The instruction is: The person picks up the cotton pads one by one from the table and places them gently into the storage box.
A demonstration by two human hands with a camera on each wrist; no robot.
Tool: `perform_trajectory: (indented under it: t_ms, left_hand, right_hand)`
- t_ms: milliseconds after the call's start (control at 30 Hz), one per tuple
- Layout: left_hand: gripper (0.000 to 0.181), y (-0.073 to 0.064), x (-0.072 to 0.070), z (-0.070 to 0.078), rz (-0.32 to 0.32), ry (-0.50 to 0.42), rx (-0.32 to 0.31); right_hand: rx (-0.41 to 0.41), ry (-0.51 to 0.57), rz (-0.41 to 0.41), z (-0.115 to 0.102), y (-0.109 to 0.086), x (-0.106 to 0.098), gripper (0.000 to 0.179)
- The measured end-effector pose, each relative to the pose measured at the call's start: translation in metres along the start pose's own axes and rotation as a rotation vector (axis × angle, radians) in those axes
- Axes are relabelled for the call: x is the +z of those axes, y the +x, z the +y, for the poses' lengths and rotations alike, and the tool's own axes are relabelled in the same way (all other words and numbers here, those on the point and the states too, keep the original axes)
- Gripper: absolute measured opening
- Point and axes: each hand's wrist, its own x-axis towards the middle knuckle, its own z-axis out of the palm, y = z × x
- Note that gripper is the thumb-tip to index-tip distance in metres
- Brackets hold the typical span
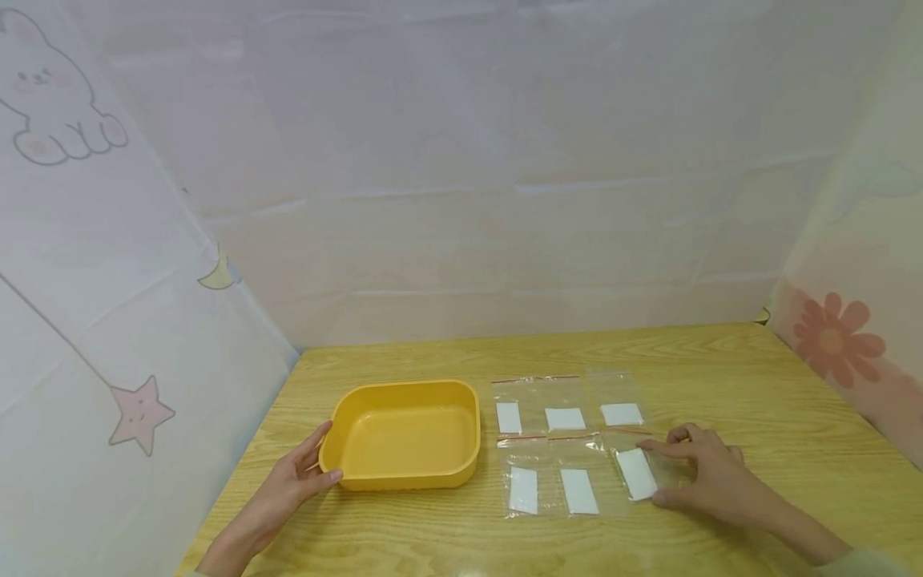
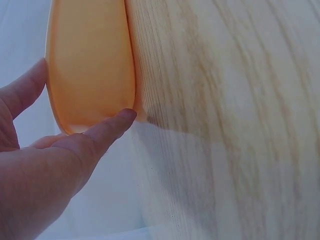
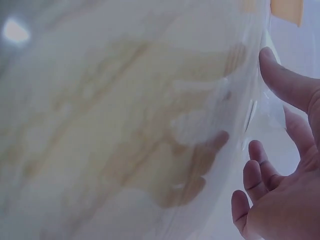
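Note:
At the left of the table, a yellow plastic basin (image 1: 404,483) stands upright with nothing in it. My left hand (image 1: 292,483) holds its left end, with thumb and fingers spread around the corners; the left wrist view shows fingers (image 2: 117,122) against the basin wall (image 2: 90,65). Over the near right small clear zip bag (image 1: 636,474), which contains a white rectangular piece, is my right hand (image 1: 710,477). Its thumb and index finger are apart at the bag's right side. In the right wrist view the right hand (image 3: 285,170) has its fingers spread; contact with the bag is unclear.
Several more clear zip bags with white pieces lie in two rows right of the basin, among them a near left one (image 1: 523,490) and a far right one (image 1: 622,413). The wooden table (image 1: 404,533) meets printed cloth walls (image 1: 505,264) at the back and sides.

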Motion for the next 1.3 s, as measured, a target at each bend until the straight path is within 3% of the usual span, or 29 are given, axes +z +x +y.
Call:
perform_trajectory:
  t_ms: [233,500,867,1300]
  left_hand:
    - [0.090,0.0008,0.0000,0.0007,0.015,0.012,-0.006]
    - [0.089,0.0014,0.0003,0.0000,0.024,0.014,-0.010]
    - [0.089,0.0020,0.0000,-0.0003,0.032,0.022,-0.027]
    - [0.090,0.0018,-0.0006,0.0012,0.027,0.020,-0.025]
  right_hand:
    - [-0.005,0.019,-0.017,0.0049,0.0031,-0.0037,0.070]
    - [-0.060,0.191,-0.025,0.0042,0.0024,-0.0064,0.065]
    - [-0.114,0.176,0.007,0.0033,0.0004,-0.0039,0.066]
    - [-0.009,0.277,-0.033,0.0028,0.0008,-0.0076,0.069]
